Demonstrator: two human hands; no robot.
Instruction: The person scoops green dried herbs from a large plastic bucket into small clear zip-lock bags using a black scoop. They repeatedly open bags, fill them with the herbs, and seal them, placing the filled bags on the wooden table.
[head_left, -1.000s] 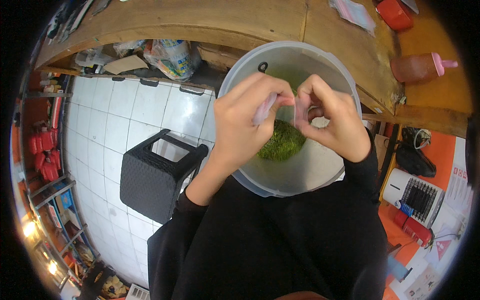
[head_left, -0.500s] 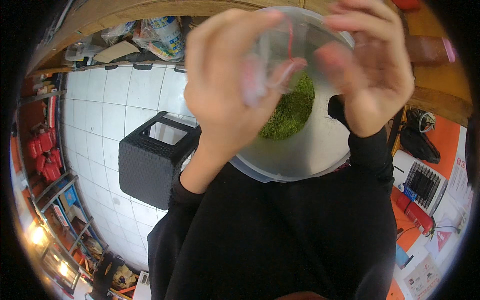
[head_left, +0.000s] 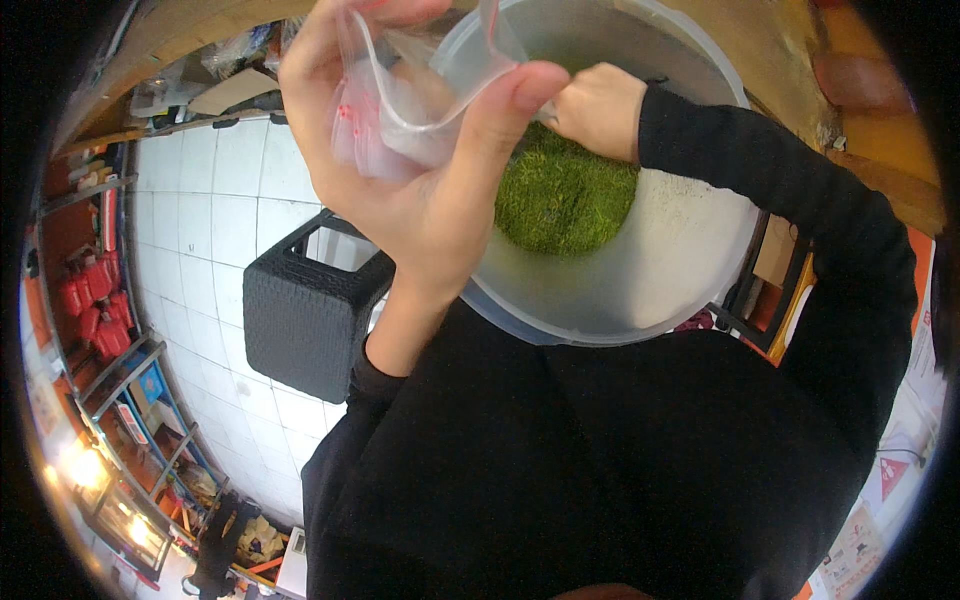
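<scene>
– Clear zip bag (head_left: pixel 408 138)?
– Near 11:30, mouth agape, clamped by the left hand (head_left: pixel 425 215).
– Translucent round tub (head_left: pixel 695 235)?
– At 1:30, holding shredded greens (head_left: pixel 565 205); right hand (head_left: pixel 598 110) inside, its grip impossible to tell.

Floor (head_left: pixel 180 235): white square tiles, dark joints. On it, a black stool (head_left: pixel 305 315) with a woven-look surface, an opening in the side facing up.

Wooden table (head_left: pixel 215 22): curved by the lens. At the right, a reddish-brown container (head_left: pixel 860 82), blurred.

Low shelf (head_left: pixel 105 138) beneath the table: cardboard piece (head_left: pixel 232 92), clear plastic bags (head_left: pixel 235 52) just beside.

Tub (head_left: pixel 700 260): whitish, translucent, round; its own support hidden. Green shreds (head_left: pixel 565 205) heaped on its bottom, pale surface bare beside them.

Rack (head_left: pixel 95 392), far left: metal rails, blue box (head_left: pixel 148 385).
</scene>
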